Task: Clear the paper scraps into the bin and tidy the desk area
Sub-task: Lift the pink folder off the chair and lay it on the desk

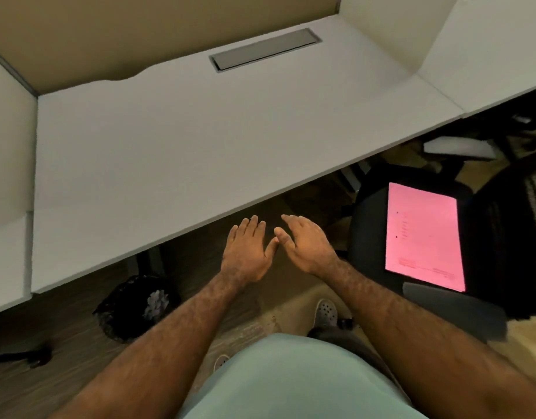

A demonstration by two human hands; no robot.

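Both hands, left hand (248,248) and right hand (304,243), hover spread and empty off the white desk (157,158) edge. Crumpled paper scraps (156,303) sit in the black bin (121,313) under it; a pink sheet (424,234) lies on the chair (369,225).

A grey cable-tray lid (265,49) sits flush in the white surface toward twelve o'clock, its long side running along the tan partition panel (109,34) behind it. Toward three o'clock a black office chair (369,225) stands partly tucked under the edge, and a pink printed sheet (424,234) lies flat on its seat, lines of small text faintly visible. At six o'clock a pale green shirt (294,382) fills the lower view, with two grey perforated clogs (325,313) on the wood-look floor (33,388) just above it.
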